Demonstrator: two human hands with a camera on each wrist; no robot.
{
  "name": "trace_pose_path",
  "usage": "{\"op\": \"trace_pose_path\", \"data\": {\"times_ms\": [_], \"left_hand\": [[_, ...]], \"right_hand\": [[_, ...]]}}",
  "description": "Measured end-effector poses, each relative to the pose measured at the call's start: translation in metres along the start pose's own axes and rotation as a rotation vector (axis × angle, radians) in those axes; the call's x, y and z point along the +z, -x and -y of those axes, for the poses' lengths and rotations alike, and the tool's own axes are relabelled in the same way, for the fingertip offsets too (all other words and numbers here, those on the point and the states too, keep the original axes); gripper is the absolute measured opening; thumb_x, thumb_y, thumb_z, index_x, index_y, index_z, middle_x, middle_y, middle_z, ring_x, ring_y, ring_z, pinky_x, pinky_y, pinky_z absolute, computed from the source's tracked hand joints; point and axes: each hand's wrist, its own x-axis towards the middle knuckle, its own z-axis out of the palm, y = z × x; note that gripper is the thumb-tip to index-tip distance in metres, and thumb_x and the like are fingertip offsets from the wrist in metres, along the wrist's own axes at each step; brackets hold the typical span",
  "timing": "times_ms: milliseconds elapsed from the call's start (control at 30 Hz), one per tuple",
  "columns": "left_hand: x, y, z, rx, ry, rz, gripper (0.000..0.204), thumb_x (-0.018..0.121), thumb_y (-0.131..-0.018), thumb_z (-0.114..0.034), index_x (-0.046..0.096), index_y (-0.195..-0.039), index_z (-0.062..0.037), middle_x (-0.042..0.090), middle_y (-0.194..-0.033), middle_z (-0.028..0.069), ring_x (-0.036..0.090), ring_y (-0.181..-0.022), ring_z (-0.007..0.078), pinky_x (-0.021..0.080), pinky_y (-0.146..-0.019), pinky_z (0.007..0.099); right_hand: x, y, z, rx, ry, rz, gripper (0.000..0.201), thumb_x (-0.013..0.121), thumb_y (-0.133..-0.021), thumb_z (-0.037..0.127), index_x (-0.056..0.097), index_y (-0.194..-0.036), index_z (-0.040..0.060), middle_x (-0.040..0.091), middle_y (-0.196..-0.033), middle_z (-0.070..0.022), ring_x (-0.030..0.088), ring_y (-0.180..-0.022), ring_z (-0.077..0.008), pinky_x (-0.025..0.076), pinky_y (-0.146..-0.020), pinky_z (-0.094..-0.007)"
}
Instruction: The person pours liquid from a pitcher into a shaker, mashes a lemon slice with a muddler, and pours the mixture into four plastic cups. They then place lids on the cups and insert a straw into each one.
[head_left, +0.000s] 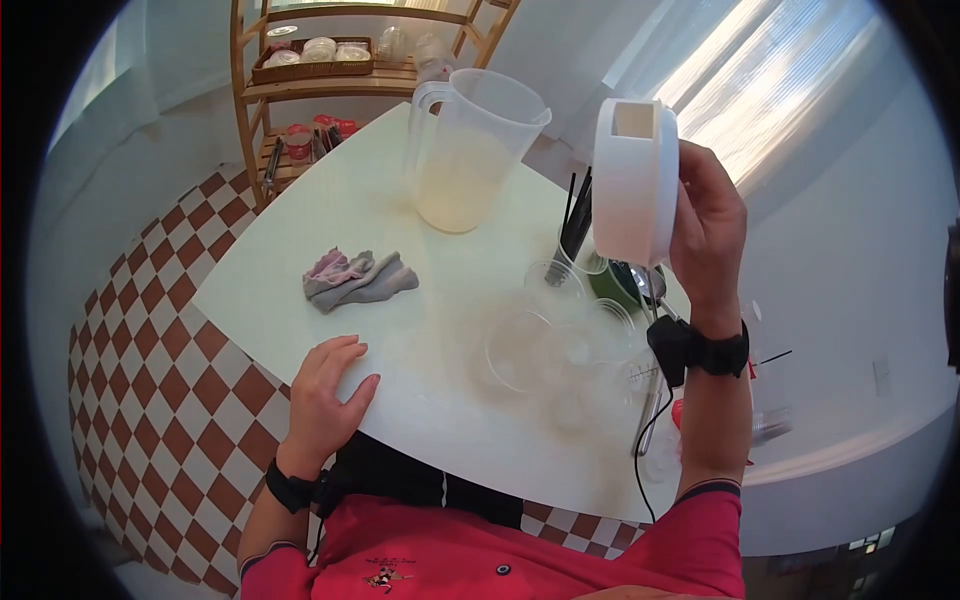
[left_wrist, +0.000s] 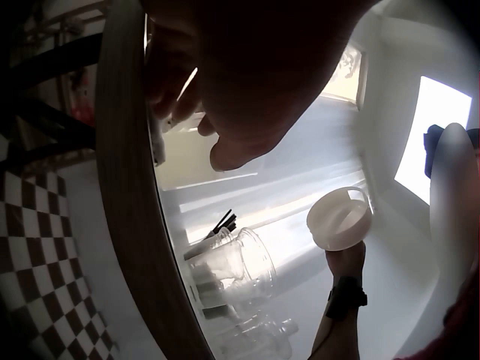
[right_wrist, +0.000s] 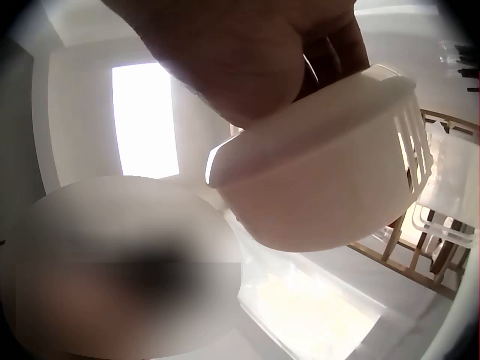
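High over the right side of the table, my right hand (head_left: 712, 225) grips a white plastic bowl-like container (head_left: 628, 185) by its side. The container is tipped on edge. In the right wrist view, narrow slots show in one end of the container (right_wrist: 322, 180); the left wrist view shows its hollow inside and an opening near the rim. My left hand (head_left: 325, 395) is at the table's near left edge, thumb apart and fingers loosely bent, holding nothing. A crumpled grey and pink cloth (head_left: 365, 282) lies just beyond it.
A clear pitcher (head_left: 470, 150) with pale contents stands at the back of the table. Clear plastic cups (head_left: 520, 350), black straws (head_left: 572, 235) and a green container (head_left: 615, 287) cluster on the right. A wooden shelf (head_left: 330, 88) stands behind.
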Motion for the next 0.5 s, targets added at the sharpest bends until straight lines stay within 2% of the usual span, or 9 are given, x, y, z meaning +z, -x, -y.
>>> {"op": "trace_pose_path", "data": {"times_ms": [67, 167, 300, 500], "left_hand": [[0.001, -0.001, 0.002, -0.010, 0.046, -0.051, 0.030, 0.079, -0.077, -0.009, 0.069, -0.105, -0.0027, 0.070, -0.111, 0.0137, 0.067, -0.100, 0.0306, 0.055, -0.082, 0.0386], [0.008, 0.000, 0.003, 0.050, 0.005, -0.117, 0.025, 0.078, -0.075, -0.008, 0.070, -0.099, -0.0051, 0.072, -0.102, 0.0096, 0.068, -0.091, 0.0274, 0.053, -0.075, 0.0374], [0.008, 0.000, 0.005, 0.089, -0.022, -0.177, 0.024, 0.077, -0.074, -0.007, 0.070, -0.097, -0.0078, 0.072, -0.094, 0.0057, 0.068, -0.082, 0.0232, 0.049, -0.066, 0.0358], [0.007, 0.000, 0.008, 0.096, -0.011, -0.165, 0.025, 0.076, -0.074, -0.007, 0.070, -0.098, -0.0077, 0.071, -0.091, 0.0044, 0.067, -0.078, 0.0213, 0.048, -0.063, 0.0352]], "right_hand": [[0.015, -0.051, -0.016, -0.186, 0.316, 0.108, 0.026, 0.070, -0.095, 0.020, 0.069, -0.115, 0.0034, 0.070, -0.096, -0.0100, 0.067, -0.086, -0.0205, 0.052, -0.079, -0.0300], [0.034, -0.114, -0.031, -0.209, 0.477, 0.280, 0.029, 0.068, -0.096, 0.026, 0.068, -0.116, 0.0048, 0.070, -0.098, -0.0132, 0.068, -0.089, -0.0266, 0.053, -0.082, -0.0343], [0.061, -0.164, -0.040, -0.197, 0.624, 0.487, 0.032, 0.064, -0.100, 0.029, 0.067, -0.121, 0.0044, 0.071, -0.107, -0.0103, 0.068, -0.096, -0.0230, 0.053, -0.089, -0.0349], [0.104, -0.184, -0.039, -0.113, 0.770, 0.743, 0.033, 0.063, -0.100, 0.030, 0.068, -0.120, 0.0039, 0.072, -0.106, -0.0116, 0.068, -0.096, -0.0243, 0.053, -0.090, -0.0363]]}}
